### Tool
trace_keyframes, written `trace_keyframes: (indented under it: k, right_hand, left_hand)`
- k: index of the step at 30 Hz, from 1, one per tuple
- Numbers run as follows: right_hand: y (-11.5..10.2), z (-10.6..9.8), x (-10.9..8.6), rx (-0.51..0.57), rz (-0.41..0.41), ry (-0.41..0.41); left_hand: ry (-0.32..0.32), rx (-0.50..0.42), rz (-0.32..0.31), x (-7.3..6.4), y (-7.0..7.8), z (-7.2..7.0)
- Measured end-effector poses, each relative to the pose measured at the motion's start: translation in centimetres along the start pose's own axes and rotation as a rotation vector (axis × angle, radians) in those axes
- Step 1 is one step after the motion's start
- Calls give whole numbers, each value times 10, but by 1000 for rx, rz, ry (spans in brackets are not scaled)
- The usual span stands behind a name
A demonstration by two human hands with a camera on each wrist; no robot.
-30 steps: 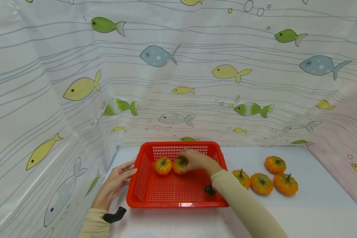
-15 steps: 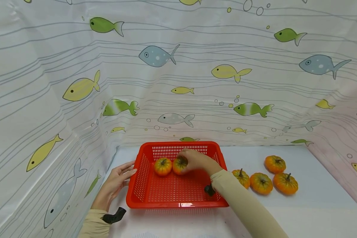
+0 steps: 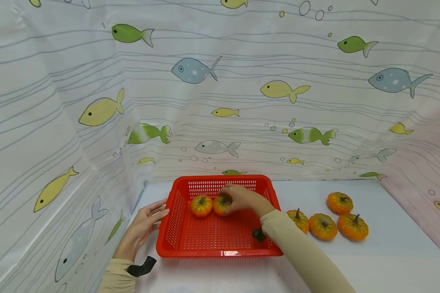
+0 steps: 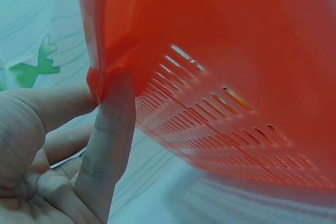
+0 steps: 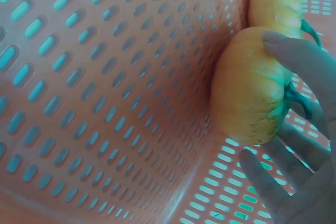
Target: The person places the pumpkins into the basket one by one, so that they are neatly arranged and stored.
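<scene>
A red plastic basket [image 3: 220, 253] with slotted walls stands in front of me. My left hand [image 3: 146, 223] is at its left side; in the left wrist view, thumb and a finger pinch the basket's rim [image 4: 94, 77]. Inside the basket, my right hand [image 3: 243, 199] holds a small orange pumpkin [image 3: 221, 204] with a greenish top. The right wrist view has the thumb on one side of this pumpkin [image 5: 247, 87] and fingers along the other. Another small pumpkin [image 3: 201, 206] sits just left of it, close against it.
Several more pumpkins lie on the white table [image 3: 388, 244] right of the basket: a rear one [image 3: 339, 202], two in front, a middle one [image 3: 322, 226] and a right one [image 3: 353, 227], plus one [image 3: 298, 220] partly behind my right sleeve. A fish-printed sheet [image 3: 220, 93] rises behind and beside the table.
</scene>
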State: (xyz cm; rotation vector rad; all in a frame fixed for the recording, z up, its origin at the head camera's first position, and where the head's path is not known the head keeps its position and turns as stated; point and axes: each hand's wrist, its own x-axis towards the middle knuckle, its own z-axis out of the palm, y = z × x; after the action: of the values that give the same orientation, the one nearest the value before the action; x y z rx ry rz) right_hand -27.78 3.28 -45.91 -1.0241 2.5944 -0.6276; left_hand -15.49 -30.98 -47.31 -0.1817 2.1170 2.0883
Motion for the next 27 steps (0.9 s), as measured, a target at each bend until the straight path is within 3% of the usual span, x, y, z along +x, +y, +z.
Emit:
trace_keyframes:
  k: [10, 19, 27]
  right_hand:
    - [-8, -14, -3, 35, -9, 33]
    - [-4, -36, -18, 15, -73, 118]
    - [4, -59, -39, 25, -52, 163]
  left_hand:
    - [11, 4, 8, 1, -3, 1]
    - [-2, 5, 16, 1, -3, 0]
    - [-9, 11, 28, 2, -3, 1]
